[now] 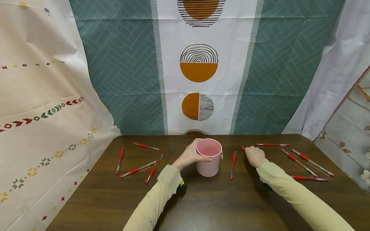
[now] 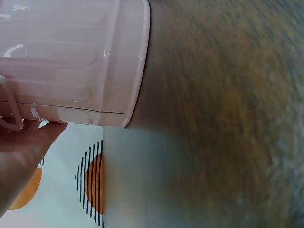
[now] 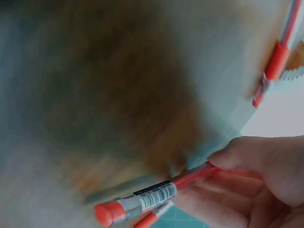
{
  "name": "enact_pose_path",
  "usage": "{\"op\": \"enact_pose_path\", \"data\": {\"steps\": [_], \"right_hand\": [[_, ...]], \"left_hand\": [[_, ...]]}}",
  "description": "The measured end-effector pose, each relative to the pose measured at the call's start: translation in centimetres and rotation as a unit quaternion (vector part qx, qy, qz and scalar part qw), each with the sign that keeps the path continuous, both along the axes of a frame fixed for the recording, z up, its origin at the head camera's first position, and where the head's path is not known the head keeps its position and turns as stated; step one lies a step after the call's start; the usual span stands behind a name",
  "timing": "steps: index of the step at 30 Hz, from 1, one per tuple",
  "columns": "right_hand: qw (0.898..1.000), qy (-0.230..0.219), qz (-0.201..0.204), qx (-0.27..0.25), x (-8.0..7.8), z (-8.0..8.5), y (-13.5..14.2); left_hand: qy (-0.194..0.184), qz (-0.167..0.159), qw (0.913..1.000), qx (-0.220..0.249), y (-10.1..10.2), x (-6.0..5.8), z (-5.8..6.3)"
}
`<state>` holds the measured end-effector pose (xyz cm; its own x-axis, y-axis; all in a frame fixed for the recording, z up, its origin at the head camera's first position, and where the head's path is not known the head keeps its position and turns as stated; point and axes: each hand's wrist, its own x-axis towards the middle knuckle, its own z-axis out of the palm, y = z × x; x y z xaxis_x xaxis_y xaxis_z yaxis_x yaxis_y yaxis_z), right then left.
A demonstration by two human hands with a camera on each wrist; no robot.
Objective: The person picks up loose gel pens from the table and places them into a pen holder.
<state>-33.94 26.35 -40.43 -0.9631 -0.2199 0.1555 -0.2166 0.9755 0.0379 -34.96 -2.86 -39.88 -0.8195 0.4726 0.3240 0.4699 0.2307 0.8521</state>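
A pink metal bucket (image 1: 207, 166) stands upright on the dark wooden table, with a small handle on its right side. My left hand (image 1: 191, 156) holds it near the rim, the thumb across the front and fingers around the far side. In the left wrist view the bucket's base (image 2: 124, 66) is seen against the tabletop. To the right of the bucket, my right hand (image 1: 255, 156) pinches a red pen (image 3: 154, 195) between thumb and fingers; its red end sticks out toward the camera in the right wrist view. Another red pen (image 1: 233, 165) lies between the bucket and that hand.
Several red pens lie scattered left of the bucket, among them a crossing pair (image 1: 139, 169). More pens (image 1: 299, 163) lie on the right, one partly behind my right sleeve (image 1: 289, 189). A patterned curtain (image 1: 199, 80) hangs along the table's far edge.
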Motion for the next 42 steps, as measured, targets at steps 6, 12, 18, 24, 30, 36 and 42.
{"op": "enact_pose_path", "data": {"steps": [6, 12, 18, 24, 30, 36, 42], "right_hand": [[0.998, 0.014, -0.003, -0.057, -0.4, 1.6, 0.7], [0.989, 0.017, 0.006, -0.146, -0.4, 3.7, 0.7], [0.973, 0.038, 0.013, -0.228, 0.0, 4.9, 0.8], [0.958, 0.042, 0.015, -0.284, 0.3, 5.6, 0.8], [0.934, 0.043, 0.037, -0.354, 0.4, 6.6, 0.4], [0.907, 0.047, 0.060, -0.414, 0.7, 7.6, -0.6], [0.891, 0.051, 0.086, -0.443, 0.8, 8.2, -1.2]], "left_hand": [[-0.004, -0.002, 1.0000, 0.001, 0.1, 0.0, 0.1], [0.000, 0.001, 1.0000, -0.007, 0.0, 0.1, 0.1], [-0.002, -0.001, 1.0000, -0.003, 0.0, 0.1, 0.0], [-0.005, -0.011, 0.9999, 0.010, 0.0, 0.2, 0.2], [-0.018, -0.026, 0.9994, 0.015, -0.2, 1.7, 1.9], [-0.017, -0.010, 0.9998, 0.000, -0.1, 0.5, 0.5], [-0.016, -0.007, 0.9998, 0.003, 0.0, 0.0, 0.0]]}}
